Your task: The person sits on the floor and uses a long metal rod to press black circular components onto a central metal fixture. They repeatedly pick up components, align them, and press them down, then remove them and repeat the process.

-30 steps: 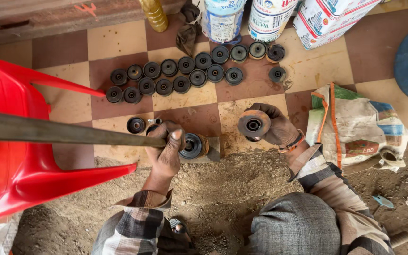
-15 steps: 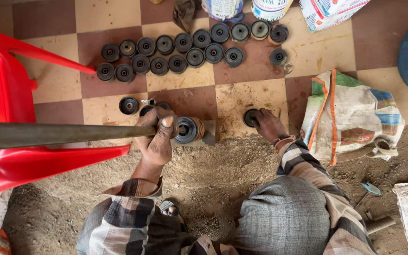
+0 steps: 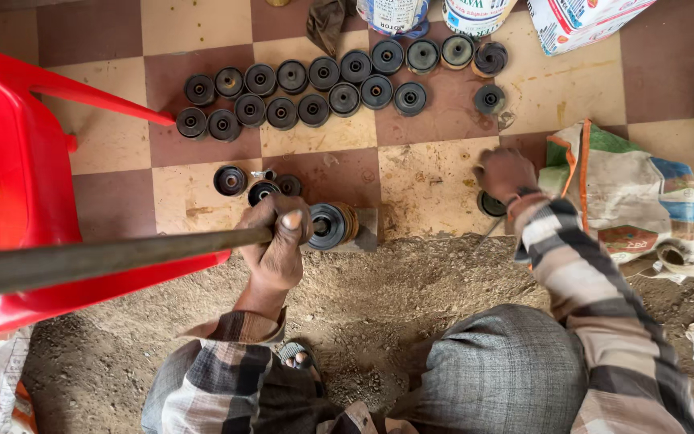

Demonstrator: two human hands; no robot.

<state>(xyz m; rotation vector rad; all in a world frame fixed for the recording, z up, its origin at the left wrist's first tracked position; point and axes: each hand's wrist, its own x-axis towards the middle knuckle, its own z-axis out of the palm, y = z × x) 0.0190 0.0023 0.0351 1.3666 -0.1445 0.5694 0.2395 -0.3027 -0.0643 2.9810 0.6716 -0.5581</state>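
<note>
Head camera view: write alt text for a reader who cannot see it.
Seen from above, a crouching person's left hand grips a long grey metal bar whose end meets a round black pulley-like wheel on a small block, while the right hand rests beside another black wheel on the checkered tile floor. Two rows of similar wheels lie beyond; a red plastic chair stands left.

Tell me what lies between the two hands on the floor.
Head view: between left hand on the long metal bar and right hand lie a round black pulley-like disc and bare, stained cream floor tile.
</note>
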